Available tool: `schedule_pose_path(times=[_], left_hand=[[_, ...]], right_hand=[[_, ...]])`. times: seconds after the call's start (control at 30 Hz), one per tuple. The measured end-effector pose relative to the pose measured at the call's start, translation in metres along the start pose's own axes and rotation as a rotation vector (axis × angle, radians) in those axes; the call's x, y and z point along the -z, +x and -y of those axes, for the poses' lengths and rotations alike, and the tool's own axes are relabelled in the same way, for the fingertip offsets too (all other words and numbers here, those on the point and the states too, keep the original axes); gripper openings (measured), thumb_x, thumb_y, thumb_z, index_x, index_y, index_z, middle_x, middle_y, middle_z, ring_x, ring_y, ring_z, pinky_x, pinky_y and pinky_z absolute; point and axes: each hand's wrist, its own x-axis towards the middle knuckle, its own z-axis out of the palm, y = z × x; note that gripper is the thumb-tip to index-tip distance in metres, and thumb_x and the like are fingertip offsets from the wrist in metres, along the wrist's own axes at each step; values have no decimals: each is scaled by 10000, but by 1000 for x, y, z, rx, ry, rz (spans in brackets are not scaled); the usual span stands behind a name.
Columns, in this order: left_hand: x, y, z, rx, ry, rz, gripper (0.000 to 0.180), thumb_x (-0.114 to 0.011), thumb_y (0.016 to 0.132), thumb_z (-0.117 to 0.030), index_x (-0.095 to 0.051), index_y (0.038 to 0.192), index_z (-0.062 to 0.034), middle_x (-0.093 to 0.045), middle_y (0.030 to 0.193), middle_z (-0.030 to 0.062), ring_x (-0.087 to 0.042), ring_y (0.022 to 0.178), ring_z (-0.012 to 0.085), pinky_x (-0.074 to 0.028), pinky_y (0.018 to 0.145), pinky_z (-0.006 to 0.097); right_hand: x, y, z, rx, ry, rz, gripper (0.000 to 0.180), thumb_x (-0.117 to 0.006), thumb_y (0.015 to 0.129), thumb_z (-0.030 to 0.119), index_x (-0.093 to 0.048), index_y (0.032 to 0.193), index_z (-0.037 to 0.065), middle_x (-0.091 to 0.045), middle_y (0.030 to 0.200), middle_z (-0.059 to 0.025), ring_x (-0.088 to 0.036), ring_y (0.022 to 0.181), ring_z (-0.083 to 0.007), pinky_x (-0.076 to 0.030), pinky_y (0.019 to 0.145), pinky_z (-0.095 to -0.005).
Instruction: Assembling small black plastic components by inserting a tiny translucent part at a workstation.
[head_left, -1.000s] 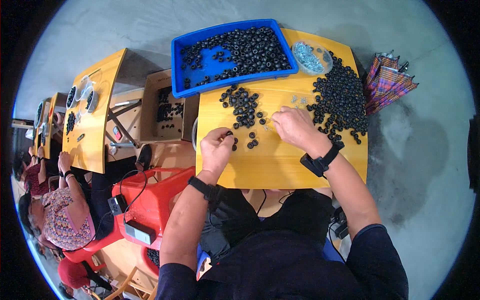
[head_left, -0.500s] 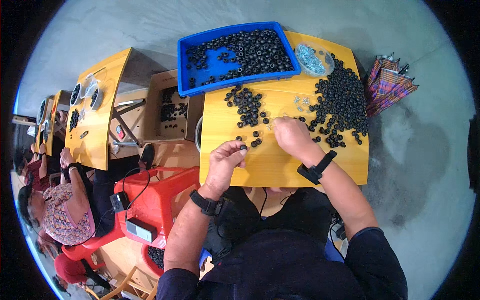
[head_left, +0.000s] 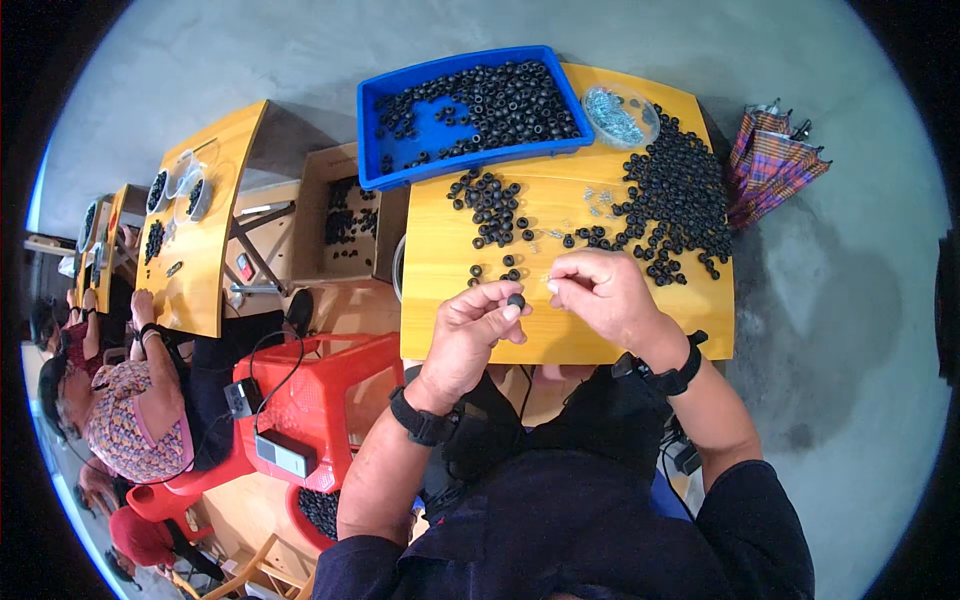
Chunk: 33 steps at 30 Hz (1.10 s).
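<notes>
Right hand point(head_left: 606, 297) drawn nearer left hand point(head_left: 466, 337), the latter pinching black piece point(head_left: 516, 300)

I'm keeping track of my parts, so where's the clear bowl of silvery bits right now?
In the head view, the clear bowl sits beyond your right hand on the yellow table, right of the blue tray, beside the black heap.

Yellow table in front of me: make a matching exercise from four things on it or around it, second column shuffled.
1. blue tray
2. clear bowl
3. plaid umbrella
4. left hand

A. beside the right edge of the yellow table
B. holding a single black piece
C. holding many black pieces
D. holding small silvery pieces

Pairs: 1-C, 2-D, 3-A, 4-B
</notes>
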Motion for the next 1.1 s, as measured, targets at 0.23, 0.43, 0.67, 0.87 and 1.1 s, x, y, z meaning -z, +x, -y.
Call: schedule_pose_path(times=[0.23,0.43,0.67,0.87,1.1], left_hand=[[-4,-10,3,-74,73,-34,222,-572,888,-3,-617,1105,-14,-655,904,61,-620,729,129,-511,709,269],[-19,-17,-3,-118,260,-41,202,-566,898,-4,-610,1095,14,-653,893,55,-633,767,122,-518,726,260],[-22,-24,-2,-108,383,-12,208,-576,885,13,-616,1088,24,-642,927,57,-627,808,111,-503,734,235],[-25,-26,-3,-208,535,41,232,-616,836,36,-653,1063,9,-589,863,29,-546,814,100,-447,728,233],[-23,-29,-9,-262,655,106,276,-610,834,46,-648,1106,11,-589,869,26,-529,810,106,-432,729,233]], right_hand=[[-4,-17,24,43,50,40,83,-623,828,15,-641,903,-15,-613,746,-102,-655,650,-167,-494,572,-280],[-5,-25,24,160,29,41,97,-570,839,-83,-610,919,-46,-605,815,-102,-650,696,-152,-508,602,-241],[-9,-29,29,239,12,-26,97,-615,805,-24,-637,896,1,-598,738,-115,-597,631,-218,-459,556,-304],[-12,-33,33,322,-37,-4,95,-608,794,-38,-629,880,-5,-599,732,-133,-599,635,-254,-462,560,-325],[-12,-34,33,344,-126,62,91,-631,792,-40,-623,879,-13,-612,768,-127,-606,656,-230,-466,578,-305]])
